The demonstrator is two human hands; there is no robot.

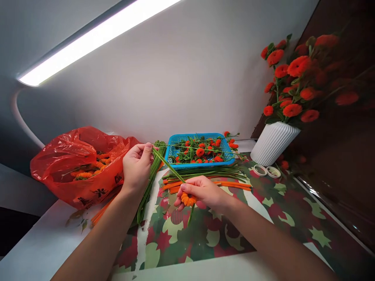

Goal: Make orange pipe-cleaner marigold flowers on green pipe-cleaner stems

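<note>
The left hand [137, 164] pinches a green stem [169, 166] clamped at its upper end; below, the right hand [202, 192] grips it beside an orange flower [188, 199].

Left hand [136, 166]: curled fingers partly hidden behind its palm and thumb.
Right hand [202, 191]: some fingers hidden behind the orange flower [188, 199].
Green stem [171, 168]: far end covered by the left fingertips; middle hidden by the right hand.
Forearms: cut off by the bottom edge.
Lamp [96, 43]: far right end beyond the top edge.
Red plastic bag [84, 187]: print creased, unreadable; contents partly covered by film.
Blue basket [200, 166]: floor mostly hidden under red flowers [200, 152].
White vase [274, 144]: stem bottoms hidden inside.
Right-side blooms [347, 98]: blurred.
</note>
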